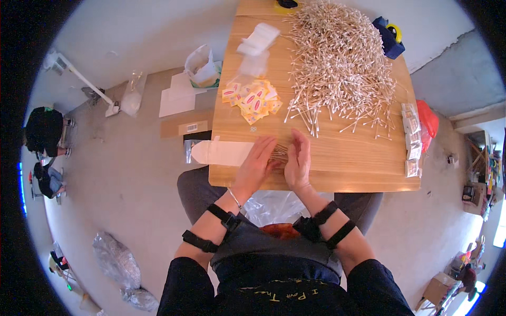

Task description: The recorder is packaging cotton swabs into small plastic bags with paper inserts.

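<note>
A small bunch of cotton swabs [279,153] lies between my two hands near the table's front edge. My left hand [255,162] is closed around the left part of the bunch, its fingers hiding some of the sticks. On the other side, my right hand [299,162] stands on edge with its palm toward the swabs and its fingers stretched out, close against the ends. Under and left of my left hand is a flat white strip [225,152], which looks like paper or a thin bag. A huge loose pile of cotton swabs [340,63] covers the far part of the table.
Yellow-and-white printed packets [254,100] lie left on the wooden table [337,168]. Clear plastic bags [259,39] are behind them. Packed small bundles [411,139] line the right edge, beside a red bag [428,119]. A tape dispenser [389,39] stands far right.
</note>
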Demonstrator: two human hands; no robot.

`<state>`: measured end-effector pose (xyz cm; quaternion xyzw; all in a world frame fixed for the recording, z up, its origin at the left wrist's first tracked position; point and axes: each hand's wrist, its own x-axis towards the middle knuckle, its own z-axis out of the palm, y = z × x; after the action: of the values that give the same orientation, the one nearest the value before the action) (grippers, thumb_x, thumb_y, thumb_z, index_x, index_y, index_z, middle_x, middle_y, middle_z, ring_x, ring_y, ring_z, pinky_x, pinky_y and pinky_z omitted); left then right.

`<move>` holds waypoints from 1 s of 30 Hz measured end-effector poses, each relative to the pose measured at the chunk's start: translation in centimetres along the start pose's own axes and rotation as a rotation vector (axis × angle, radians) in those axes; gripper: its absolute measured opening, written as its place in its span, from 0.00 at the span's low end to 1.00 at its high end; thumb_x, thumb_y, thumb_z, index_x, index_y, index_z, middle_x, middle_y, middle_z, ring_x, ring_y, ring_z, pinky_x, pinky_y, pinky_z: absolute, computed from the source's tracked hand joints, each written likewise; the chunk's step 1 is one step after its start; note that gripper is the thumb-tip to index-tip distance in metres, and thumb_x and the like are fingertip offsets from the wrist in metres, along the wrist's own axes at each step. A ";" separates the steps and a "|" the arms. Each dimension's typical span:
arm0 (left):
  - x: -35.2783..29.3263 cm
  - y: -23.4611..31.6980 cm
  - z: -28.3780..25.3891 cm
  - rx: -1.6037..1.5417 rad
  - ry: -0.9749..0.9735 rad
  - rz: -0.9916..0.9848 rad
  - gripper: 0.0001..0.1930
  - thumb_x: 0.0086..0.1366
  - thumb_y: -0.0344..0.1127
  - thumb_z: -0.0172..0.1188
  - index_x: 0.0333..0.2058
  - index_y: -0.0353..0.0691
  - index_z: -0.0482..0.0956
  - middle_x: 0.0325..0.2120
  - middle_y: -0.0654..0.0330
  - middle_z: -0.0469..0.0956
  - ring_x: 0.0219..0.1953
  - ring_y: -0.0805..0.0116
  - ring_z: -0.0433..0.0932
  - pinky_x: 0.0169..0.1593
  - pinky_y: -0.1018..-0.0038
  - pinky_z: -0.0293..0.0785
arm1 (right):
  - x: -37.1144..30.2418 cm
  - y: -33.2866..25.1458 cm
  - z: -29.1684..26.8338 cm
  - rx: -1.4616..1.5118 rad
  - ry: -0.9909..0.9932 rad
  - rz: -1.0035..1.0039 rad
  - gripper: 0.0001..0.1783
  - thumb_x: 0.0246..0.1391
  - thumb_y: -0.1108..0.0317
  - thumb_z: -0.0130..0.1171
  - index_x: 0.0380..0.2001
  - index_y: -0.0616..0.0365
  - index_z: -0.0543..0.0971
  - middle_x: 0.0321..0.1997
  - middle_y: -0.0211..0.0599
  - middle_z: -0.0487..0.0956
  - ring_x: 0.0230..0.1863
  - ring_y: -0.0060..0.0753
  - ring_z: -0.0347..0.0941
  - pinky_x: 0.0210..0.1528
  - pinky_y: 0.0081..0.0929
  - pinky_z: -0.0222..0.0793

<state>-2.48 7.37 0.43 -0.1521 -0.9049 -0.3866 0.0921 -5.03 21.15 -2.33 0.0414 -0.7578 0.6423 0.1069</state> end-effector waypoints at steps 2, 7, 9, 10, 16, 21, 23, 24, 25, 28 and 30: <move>-0.1 0.0 -0.2 -0.043 -0.010 0.023 0.31 0.51 0.29 0.64 0.55 0.33 0.64 0.56 0.49 0.64 0.60 0.49 0.60 0.63 0.61 0.59 | 0.2 -1.0 0.4 -0.007 0.003 0.021 0.19 0.53 0.82 0.43 0.50 0.67 0.65 0.51 0.50 0.69 0.55 0.46 0.64 0.58 0.34 0.59; -0.2 -0.1 0.1 0.017 0.170 -0.008 0.39 0.49 0.27 0.63 0.60 0.35 0.56 0.58 0.45 0.59 0.62 0.45 0.56 0.64 0.59 0.55 | 0.7 -1.3 -0.5 -0.397 -0.168 -0.106 0.21 0.47 0.84 0.45 0.48 0.64 0.69 0.48 0.51 0.71 0.53 0.52 0.64 0.57 0.39 0.60; -0.4 -0.3 0.4 -0.043 0.131 -0.044 0.39 0.49 0.27 0.64 0.60 0.34 0.56 0.58 0.44 0.59 0.62 0.45 0.56 0.64 0.59 0.54 | 0.6 -1.2 -0.4 -0.385 -0.303 -0.142 0.22 0.43 0.83 0.46 0.46 0.61 0.71 0.46 0.50 0.72 0.51 0.54 0.64 0.56 0.41 0.60; -0.5 -0.4 0.4 -0.098 0.094 -0.083 0.39 0.49 0.27 0.64 0.60 0.34 0.55 0.58 0.44 0.59 0.62 0.45 0.56 0.65 0.58 0.53 | 0.6 -1.5 -0.1 -0.381 -0.303 -0.144 0.22 0.43 0.83 0.46 0.46 0.61 0.71 0.46 0.50 0.72 0.51 0.54 0.64 0.56 0.41 0.60; -0.8 0.3 0.1 -0.131 0.068 -0.117 0.38 0.49 0.27 0.63 0.60 0.33 0.56 0.58 0.44 0.60 0.62 0.45 0.57 0.65 0.54 0.50 | 0.0 -1.4 -0.3 -0.249 -0.255 -0.072 0.20 0.49 0.81 0.46 0.48 0.61 0.70 0.47 0.48 0.72 0.52 0.49 0.65 0.57 0.38 0.60; -1.6 0.8 0.9 0.018 0.088 -0.086 0.36 0.52 0.29 0.61 0.59 0.32 0.56 0.58 0.45 0.60 0.63 0.46 0.56 0.65 0.53 0.48 | -0.9 -0.7 0.0 -0.088 -0.098 0.096 0.18 0.60 0.77 0.41 0.53 0.64 0.66 0.53 0.41 0.70 0.54 0.31 0.63 0.59 0.28 0.57; -1.6 0.3 1.3 0.070 0.054 -0.074 0.35 0.54 0.30 0.60 0.60 0.32 0.55 0.59 0.45 0.60 0.63 0.47 0.56 0.65 0.53 0.47 | -0.8 -1.3 1.0 -0.033 -0.126 0.068 0.18 0.58 0.78 0.41 0.52 0.64 0.67 0.53 0.43 0.70 0.54 0.35 0.64 0.58 0.30 0.58; -1.7 0.1 1.5 0.194 -0.020 -0.076 0.34 0.57 0.34 0.58 0.60 0.31 0.55 0.60 0.46 0.58 0.64 0.48 0.53 0.66 0.54 0.45 | -0.6 -1.5 1.2 0.023 -0.158 0.045 0.18 0.57 0.79 0.42 0.52 0.64 0.67 0.52 0.44 0.70 0.54 0.39 0.65 0.58 0.32 0.58; -1.6 0.3 1.6 0.316 -0.095 -0.079 0.33 0.59 0.38 0.56 0.60 0.31 0.56 0.61 0.46 0.56 0.65 0.49 0.51 0.67 0.55 0.42 | -0.1 -1.3 0.8 0.018 -0.151 0.041 0.18 0.57 0.79 0.42 0.52 0.64 0.67 0.52 0.44 0.70 0.54 0.39 0.65 0.58 0.32 0.58; -1.7 1.2 1.5 0.453 -0.147 -0.079 0.33 0.60 0.40 0.54 0.61 0.31 0.55 0.62 0.47 0.56 0.66 0.51 0.49 0.68 0.55 0.41 | 2.1 -1.0 -0.9 -0.381 -0.048 -0.276 0.19 0.54 0.77 0.48 0.50 0.62 0.68 0.50 0.48 0.70 0.52 0.47 0.64 0.56 0.37 0.59; -1.7 1.8 0.9 0.458 -0.159 -0.092 0.33 0.61 0.41 0.53 0.61 0.31 0.55 0.62 0.46 0.55 0.67 0.52 0.49 0.68 0.55 0.41 | 3.6 -1.8 -2.2 -0.766 0.065 -0.142 0.17 0.50 0.72 0.54 0.45 0.61 0.71 0.44 0.49 0.70 0.48 0.52 0.63 0.53 0.41 0.59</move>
<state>-0.34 8.82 0.57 -0.1160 -0.9793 -0.1620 0.0348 -7.94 23.25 0.54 0.0303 -0.9342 0.3051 0.1826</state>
